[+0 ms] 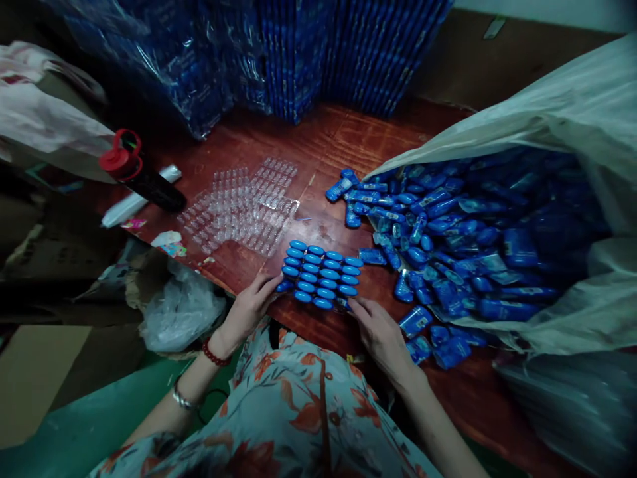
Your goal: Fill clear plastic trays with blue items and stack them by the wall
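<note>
Close in front of me on the table lies a clear blister tray filled with rows of glossy blue oval pieces [318,273]. My left hand [256,302] is closed at the tray's near left corner, fingertips against its side beside a darker blue piece. At the near right corner my right hand [375,325] has its fingers bent around the edge, next to a small dark blue bit. The thumbs and undersides of both hands are hidden. Empty clear blister trays [243,209] lie overlapped beyond my left hand.
On the right, a large white sack [497,126] spills blue wrapped packets [438,226] onto the wooden table [343,139]. Stacks of blue packages [298,60] stand at the back. A dark bottle with a red lid [159,186] and a white roll [129,206] are at left.
</note>
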A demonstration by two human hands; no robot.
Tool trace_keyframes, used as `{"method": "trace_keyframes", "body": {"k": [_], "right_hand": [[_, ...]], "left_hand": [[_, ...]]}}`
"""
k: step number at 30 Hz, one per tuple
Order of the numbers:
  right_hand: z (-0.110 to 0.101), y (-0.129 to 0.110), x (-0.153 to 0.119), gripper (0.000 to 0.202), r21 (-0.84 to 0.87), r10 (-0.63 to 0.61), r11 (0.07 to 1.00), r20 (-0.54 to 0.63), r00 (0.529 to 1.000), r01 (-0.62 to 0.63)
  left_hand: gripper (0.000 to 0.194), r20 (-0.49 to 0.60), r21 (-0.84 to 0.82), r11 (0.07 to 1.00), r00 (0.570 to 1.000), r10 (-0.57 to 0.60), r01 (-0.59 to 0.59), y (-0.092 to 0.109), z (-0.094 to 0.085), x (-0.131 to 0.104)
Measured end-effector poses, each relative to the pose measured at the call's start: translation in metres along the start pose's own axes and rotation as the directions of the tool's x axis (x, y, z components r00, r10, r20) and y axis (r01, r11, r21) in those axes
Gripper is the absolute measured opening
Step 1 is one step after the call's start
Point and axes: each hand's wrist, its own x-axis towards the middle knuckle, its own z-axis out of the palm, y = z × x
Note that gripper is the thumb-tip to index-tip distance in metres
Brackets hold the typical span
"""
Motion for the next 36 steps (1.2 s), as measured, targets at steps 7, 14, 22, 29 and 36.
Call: {"method": "trace_keyframes", "body": {"k": [7,14,22,29,36], "right_hand": [[-0.035,-0.027,0.038,0.036,-0.270,-0.004,0.956,0.386,0.923,0.117],[-0.030,-0.032,0.047,0.043,-0.338,0.094,0.939,0.419,0.903,0.059],[-0.010,0.002,-0.016,0.032,-0.162,0.351,0.903,-0.256,0.900,-0.398],[-0.032,0.031,-0.037,0.041,-0.431,0.695,0.589,-0.161,0.701,-0.683],[-0.018,0.018,0.000,0.038,-0.174,0.643,0.764,0.129,0.755,-0.621]], "left_hand": [[0.037,0.311,0.265,0.962,0.950,-0.018,-0.068,0.020,-0.006,0.024],[0.031,0.382,0.343,0.908,0.919,0.099,-0.241,0.017,-0.008,0.045],[0.035,0.145,0.365,0.878,0.951,0.274,-0.309,-0.006,-0.002,0.044],[0.040,0.023,0.488,0.848,0.975,0.222,-0.205,0.005,0.004,0.038],[0.054,-0.278,0.211,0.927,0.890,0.361,-0.310,0.032,0.008,0.046]]}}
